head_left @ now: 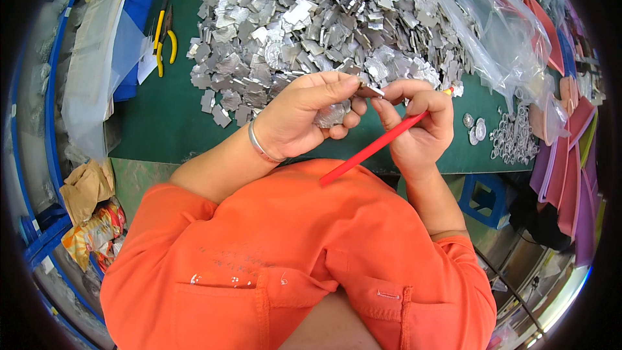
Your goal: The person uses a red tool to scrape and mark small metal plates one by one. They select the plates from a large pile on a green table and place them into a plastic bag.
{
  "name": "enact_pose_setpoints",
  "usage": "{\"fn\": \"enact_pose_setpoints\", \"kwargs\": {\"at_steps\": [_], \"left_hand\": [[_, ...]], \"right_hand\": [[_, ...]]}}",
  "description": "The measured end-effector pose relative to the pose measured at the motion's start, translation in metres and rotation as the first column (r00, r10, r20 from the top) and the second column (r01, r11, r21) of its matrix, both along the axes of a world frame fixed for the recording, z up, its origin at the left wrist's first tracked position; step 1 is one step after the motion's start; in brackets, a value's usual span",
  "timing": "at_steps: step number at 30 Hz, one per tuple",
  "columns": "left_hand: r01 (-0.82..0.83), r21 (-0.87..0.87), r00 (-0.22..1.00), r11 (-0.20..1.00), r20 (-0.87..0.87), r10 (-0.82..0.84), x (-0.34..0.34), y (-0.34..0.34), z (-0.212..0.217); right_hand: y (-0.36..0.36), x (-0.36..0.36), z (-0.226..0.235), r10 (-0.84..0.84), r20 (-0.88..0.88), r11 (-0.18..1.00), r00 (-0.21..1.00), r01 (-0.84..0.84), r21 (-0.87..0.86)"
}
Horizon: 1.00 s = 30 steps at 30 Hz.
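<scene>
My left hand (301, 110), a metal bracelet at its wrist, is closed around some small silvery metal pieces (332, 115) in its curled fingers. Between its thumb and forefinger sticks out one thin flat metal plate (370, 91). My right hand (427, 120) grips a slim red rod-like tool (376, 149), slanting down toward my chest; a yellow end shows beyond the fingers. Its exact kind is unclear. The right thumb and forefinger meet at the plate's edge. Just beyond both hands rises a big heap of flat silvery metal pieces (311, 19).
Yellow-handled pliers (170, 35) lie left on the green table (152, 123). Clear plastic bags (492, 32) cover the right side, near small metal rings (515, 133) and round metal pieces (478, 131). A blue stool (484, 199) stands below right; blue-framed shelving (50, 104) is at left.
</scene>
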<state>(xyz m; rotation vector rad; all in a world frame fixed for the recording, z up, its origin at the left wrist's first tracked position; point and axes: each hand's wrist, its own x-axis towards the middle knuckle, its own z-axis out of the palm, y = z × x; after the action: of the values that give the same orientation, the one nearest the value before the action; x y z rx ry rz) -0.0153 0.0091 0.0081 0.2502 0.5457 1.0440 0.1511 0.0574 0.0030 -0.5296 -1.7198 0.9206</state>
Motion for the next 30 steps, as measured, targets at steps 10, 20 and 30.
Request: {"fn": "enact_pose_setpoints", "kwargs": {"at_steps": [10, 20, 30], "left_hand": [[-0.188, 0.259, 0.816, 0.948, -0.496, 0.297, 0.007, 0.0, 0.012], [-0.15, 0.333, 0.774, 0.931, -0.546, 0.321, 0.013, -0.01, 0.018], [-0.225, 0.067, 0.913, 0.972, -0.335, 0.235, 0.02, -0.032, -0.005]], "right_hand": [[-0.004, 0.007, 0.001, 0.012, -0.132, 0.931, 0.991, -0.059, -0.36], [-0.007, 0.019, -0.007, 0.028, -0.123, 0.994, 0.992, -0.041, -0.1], [-0.029, 0.023, -0.015, 0.054, 0.017, 0.995, 0.998, -0.055, 0.081]]}}
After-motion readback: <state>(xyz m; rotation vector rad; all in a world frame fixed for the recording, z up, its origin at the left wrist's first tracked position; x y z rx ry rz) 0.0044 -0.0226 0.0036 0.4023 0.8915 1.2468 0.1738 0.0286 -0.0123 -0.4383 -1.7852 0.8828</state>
